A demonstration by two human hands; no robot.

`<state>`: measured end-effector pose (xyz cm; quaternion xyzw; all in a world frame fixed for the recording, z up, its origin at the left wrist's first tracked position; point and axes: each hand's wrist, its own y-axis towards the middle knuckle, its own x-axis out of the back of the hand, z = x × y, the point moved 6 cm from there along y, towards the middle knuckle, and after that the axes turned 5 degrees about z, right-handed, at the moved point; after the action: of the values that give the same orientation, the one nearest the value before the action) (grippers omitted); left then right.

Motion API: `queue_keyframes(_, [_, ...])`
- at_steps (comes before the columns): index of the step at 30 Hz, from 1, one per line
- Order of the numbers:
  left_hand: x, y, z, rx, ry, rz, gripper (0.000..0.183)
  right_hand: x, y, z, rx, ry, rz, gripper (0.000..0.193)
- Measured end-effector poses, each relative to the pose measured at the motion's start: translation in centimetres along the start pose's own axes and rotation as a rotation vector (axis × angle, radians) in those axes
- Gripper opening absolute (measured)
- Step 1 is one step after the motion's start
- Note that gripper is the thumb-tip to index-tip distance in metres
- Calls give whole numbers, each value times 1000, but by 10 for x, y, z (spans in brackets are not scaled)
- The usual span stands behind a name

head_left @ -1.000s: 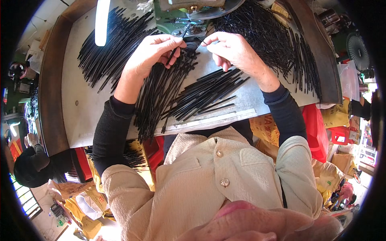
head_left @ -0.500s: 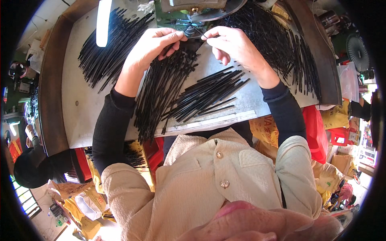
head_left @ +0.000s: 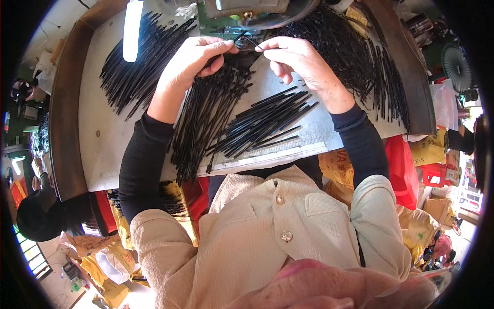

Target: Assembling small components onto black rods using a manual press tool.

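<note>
At the far middle of the table, both my hands meet in front of a machine (head_left: 246,7) with a metal head and a green base. My left hand (head_left: 201,55) is closed, thumb and forefinger pinching the end of a slim black strip. In the fingertips of my right hand (head_left: 294,55) is a thin black strip (head_left: 251,42), slanting up toward the machine's small metal working part; the rest of its fingers curl loosely. Just below my left hand lies a pile of long black strips (head_left: 206,116). A smaller sheaf of black strips (head_left: 267,122) lies toward the near edge.
Another heap of black strips (head_left: 141,67) covers the table's left, and a tangled black heap (head_left: 334,46) its far right. A raised brown rim (head_left: 67,123) bounds the metal tabletop (head_left: 110,149). Red bags (head_left: 401,172) and yellow sacks stand below. A person in dark clothes (head_left: 43,213) sits at left.
The strip's tip near the machine has risen slightly. My right hand has shifted a little to the left. The piles lie as before.
</note>
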<state>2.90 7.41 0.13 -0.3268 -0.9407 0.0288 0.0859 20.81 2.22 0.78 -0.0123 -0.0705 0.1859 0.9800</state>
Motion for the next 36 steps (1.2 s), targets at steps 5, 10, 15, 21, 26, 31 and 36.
queue_keyframes(5, [-11,-9,0,-44,-71,-105,30,9,3,-8,85,278,-101,26])
queue_keyframes(10, [-48,-13,-14,-76,44,57,28,34,7,-34,202,729,-203,24])
queue_keyframes(15, [-47,-18,-13,-77,188,55,34,13,5,-32,5,505,-163,26])
queue_keyframes(21, [38,-30,-18,-302,996,-321,25,27,7,-31,123,509,-195,25])
queue_keyframes(26, [52,-36,0,12,1110,-322,28,26,11,-35,134,576,-133,24])
queue_keyframes(31, [52,-34,7,2,1129,-333,23,22,10,-33,106,542,-130,26])
queue_keyframes(36, [53,-35,4,-16,1123,-344,20,20,8,-31,72,476,-134,26])
